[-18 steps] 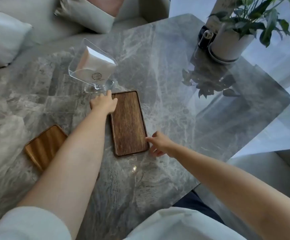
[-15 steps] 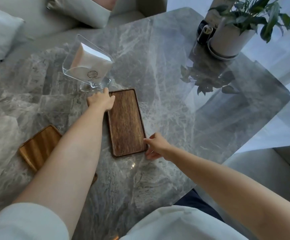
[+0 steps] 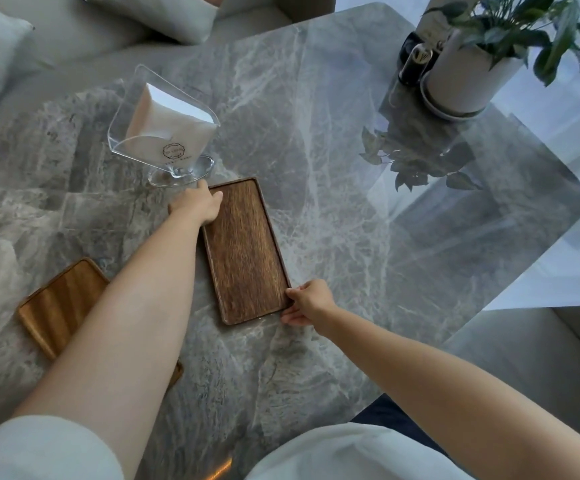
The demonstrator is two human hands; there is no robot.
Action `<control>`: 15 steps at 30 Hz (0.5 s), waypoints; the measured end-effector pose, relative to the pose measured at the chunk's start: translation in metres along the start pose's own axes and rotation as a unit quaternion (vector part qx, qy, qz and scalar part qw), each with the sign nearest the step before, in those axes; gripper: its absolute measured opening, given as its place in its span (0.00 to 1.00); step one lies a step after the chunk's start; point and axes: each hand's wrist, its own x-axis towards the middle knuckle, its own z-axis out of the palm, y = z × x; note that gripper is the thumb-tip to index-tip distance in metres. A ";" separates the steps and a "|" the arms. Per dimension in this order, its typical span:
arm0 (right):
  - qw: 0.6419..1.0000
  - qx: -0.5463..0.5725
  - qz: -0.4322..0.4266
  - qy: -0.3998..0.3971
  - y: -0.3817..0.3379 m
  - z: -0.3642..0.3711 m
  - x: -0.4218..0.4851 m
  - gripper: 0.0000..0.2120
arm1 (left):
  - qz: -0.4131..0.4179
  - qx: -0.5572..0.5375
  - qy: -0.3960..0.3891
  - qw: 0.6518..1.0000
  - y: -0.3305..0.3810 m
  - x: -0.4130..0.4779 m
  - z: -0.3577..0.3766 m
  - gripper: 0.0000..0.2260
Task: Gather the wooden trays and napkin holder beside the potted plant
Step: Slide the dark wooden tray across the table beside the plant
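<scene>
Left hand (image 3: 196, 204): we rest it on the far left corner of the dark tray (image 3: 245, 249), fingers curled over the rim; how firmly it grips we cannot tell.
Right hand (image 3: 307, 303): we pinch the near right corner, thumb on top.
Dark tray: flat on the marble surface (image 3: 333, 209), mid-table.
Light tray (image 3: 61, 306): left of it, partly under our left forearm.
Napkin holder (image 3: 163, 128): just beyond our left hand, holding napkins.
Potted plant (image 3: 472, 60): far right corner, well apart.
</scene>
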 end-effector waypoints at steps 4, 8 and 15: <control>1.000 -0.017 -0.017 0.012 0.001 -0.010 0.000 0.12 | -0.013 -0.029 0.002 0.999 0.004 -0.002 -0.002 0.26; 0.997 -0.033 -0.050 0.039 -0.011 -0.035 0.004 0.14 | -0.015 -0.073 0.008 0.997 0.016 0.001 -0.013 0.26; 0.985 -0.069 -0.129 0.092 -0.058 -0.099 0.022 0.13 | -0.031 -0.127 0.038 0.991 0.058 0.009 -0.044 0.26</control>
